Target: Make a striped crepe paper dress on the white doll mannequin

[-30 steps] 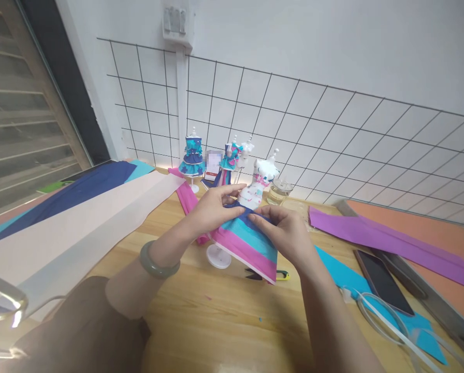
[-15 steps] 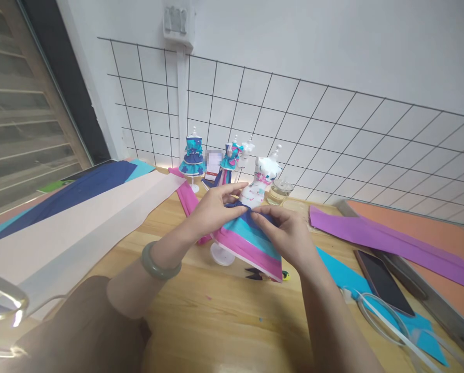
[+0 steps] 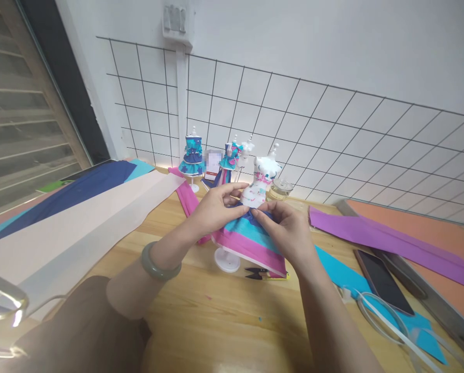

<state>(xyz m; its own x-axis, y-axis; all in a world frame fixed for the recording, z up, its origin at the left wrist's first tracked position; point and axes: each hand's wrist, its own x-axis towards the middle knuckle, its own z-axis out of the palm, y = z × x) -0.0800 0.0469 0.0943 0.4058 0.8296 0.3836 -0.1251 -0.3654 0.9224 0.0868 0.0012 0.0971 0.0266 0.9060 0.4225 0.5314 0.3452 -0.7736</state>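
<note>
A small white dress form [image 3: 263, 171], leaning slightly, stands on a round white base in front of me. Around its lower part hangs a doll skirt [image 3: 251, 243] banded in navy, light blue and pink with a pale hem. My left hand [image 3: 220, 210], a green bangle on its wrist, pinches the navy waist edge at the form's near side. Close beside it, my right hand [image 3: 288, 225] has thumb and fingers closed on the same edge. Under the hem, thread snips [image 3: 258, 273] with dark blades lie partly hidden on the wooden table.
Dressed mini forms [image 3: 193, 155] and a glass jar [image 3: 279, 189] stand at the back. Pale, navy and pink fabric [image 3: 134, 207] lies left. On the right are purple cloth [image 3: 356, 233], a phone [image 3: 385, 282], a blue piece [image 3: 341, 272] and a coiled cable [image 3: 383, 318].
The dress form's base has shifted slightly right and toward me, and the skirt hem has lifted and swung a little right, uncovering more of the snips. Both hands stay at the waist.
</note>
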